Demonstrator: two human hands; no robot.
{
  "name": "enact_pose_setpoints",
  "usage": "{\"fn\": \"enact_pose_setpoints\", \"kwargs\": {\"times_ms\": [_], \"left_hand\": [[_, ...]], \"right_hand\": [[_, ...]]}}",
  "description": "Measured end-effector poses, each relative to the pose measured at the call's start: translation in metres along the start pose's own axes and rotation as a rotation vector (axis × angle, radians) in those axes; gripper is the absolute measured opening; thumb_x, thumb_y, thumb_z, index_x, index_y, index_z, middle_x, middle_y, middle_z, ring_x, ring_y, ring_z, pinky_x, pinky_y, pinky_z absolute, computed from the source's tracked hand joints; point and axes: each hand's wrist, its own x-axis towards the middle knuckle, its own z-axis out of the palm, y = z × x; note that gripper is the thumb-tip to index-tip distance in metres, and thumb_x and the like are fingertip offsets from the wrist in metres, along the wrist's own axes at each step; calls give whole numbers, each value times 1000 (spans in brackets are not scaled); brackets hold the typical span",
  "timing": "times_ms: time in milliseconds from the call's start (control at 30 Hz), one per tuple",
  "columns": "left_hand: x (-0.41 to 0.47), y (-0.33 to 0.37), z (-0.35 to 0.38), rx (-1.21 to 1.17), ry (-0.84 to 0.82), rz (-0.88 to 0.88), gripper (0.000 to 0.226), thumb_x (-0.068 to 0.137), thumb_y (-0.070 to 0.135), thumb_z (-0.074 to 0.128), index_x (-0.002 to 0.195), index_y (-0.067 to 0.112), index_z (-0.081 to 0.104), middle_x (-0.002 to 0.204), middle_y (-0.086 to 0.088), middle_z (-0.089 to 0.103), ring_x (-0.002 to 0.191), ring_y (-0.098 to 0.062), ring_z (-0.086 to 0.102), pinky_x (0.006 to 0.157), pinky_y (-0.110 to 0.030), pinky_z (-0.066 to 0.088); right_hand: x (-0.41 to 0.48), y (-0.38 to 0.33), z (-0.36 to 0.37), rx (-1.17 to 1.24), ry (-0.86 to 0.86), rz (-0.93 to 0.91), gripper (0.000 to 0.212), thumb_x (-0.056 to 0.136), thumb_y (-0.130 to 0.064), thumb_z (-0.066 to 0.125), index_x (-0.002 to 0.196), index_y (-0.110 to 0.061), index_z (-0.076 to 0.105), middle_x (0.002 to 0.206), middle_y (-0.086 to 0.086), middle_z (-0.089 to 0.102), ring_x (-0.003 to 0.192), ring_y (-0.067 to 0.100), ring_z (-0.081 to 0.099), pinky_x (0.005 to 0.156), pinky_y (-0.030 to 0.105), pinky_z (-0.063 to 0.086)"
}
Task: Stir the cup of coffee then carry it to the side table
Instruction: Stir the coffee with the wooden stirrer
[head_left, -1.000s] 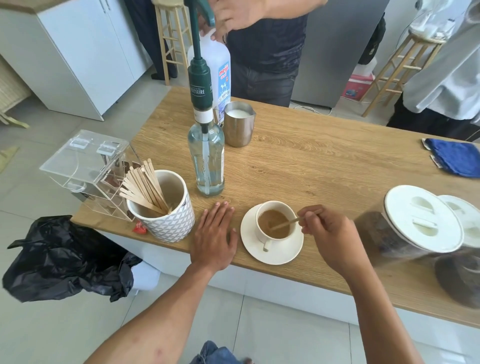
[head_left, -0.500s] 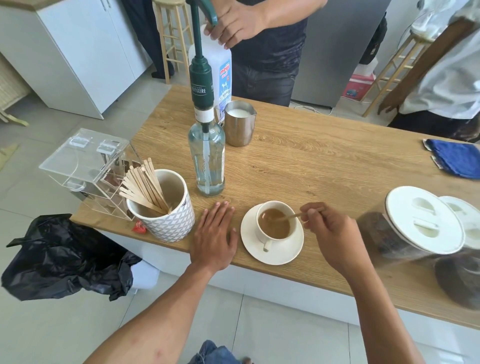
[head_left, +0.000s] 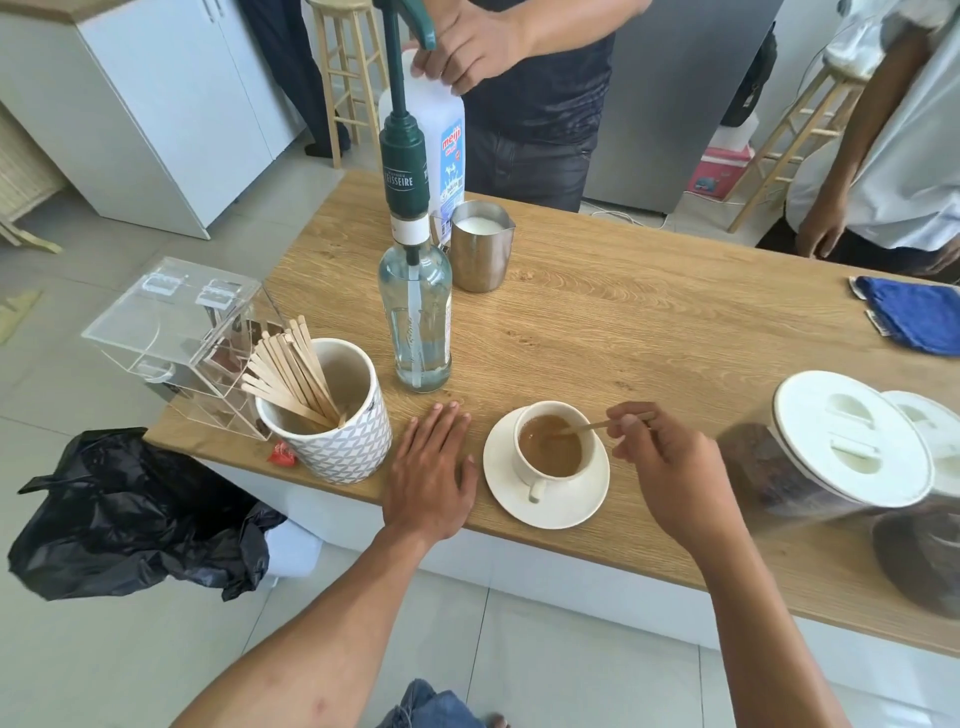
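right hand (head_left: 670, 467): fingers pinch stirrer (head_left: 589, 427) in cup (head_left: 553, 447) | left hand (head_left: 428, 467): flat, fingers spread, empty

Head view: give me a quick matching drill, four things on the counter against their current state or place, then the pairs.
Things:
1. coffee cup
2. steel pitcher
3. patterned holder
4. blue cloth

States:
A. full of wooden stir sticks
B. on the saucer, stick dipped in
C. lying at the counter's far right edge
D. holds milk, beside the pump bottle

Pairs: 1-B, 2-D, 3-A, 4-C. The right hand pinches the stick; the left hand lies flat on the counter.
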Motion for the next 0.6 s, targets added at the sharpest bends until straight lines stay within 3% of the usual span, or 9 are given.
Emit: {"fn": "enact_pose_setpoints", "kwargs": {"times_ms": [67,200,333,467,600], "left_hand": [[0,0,0,-4,-6,-2,55,97,37,35,147,18,46,158,1,38,150,-16,26,123,-42,21],[1,1,-1,-2,-8,-3,56,97,38,33,148,19,44,158,2,37,150,-15,24,123,-42,19],[0,1,0,-6,-7,-5,56,97,38,33,148,18,45,157,1,38,150,-16,26,123,-43,20],[1,1,0,-4,-6,-2,56,97,38,32,148,18,45,158,1,38,150,-15,26,122,-44,22],[-1,0,0,-1,-7,-4,55,97,38,33,148,19,45,157,1,38,149,-16,27,123,-43,22]], "right_hand": [[-3,-1,1,-6,-39,1,21,98,-17,50,88,-27,67,75,-10,71,67,-1,67,60,15,48],[0,1,-2,-18,48,13,19,98,-22,50,90,-29,65,76,-9,71,71,9,68,64,28,51],[-6,0,3,-4,-63,-5,20,98,-21,51,90,-32,66,77,-9,72,74,4,70,68,27,53],[-4,3,-6,-17,34,-6,21,98,-21,51,87,-33,65,73,-12,71,73,4,69,66,27,52],[-7,-1,0,-16,-62,-24,18,98,-20,53,93,-29,68,78,-11,73,75,-1,69,71,27,54]]}}
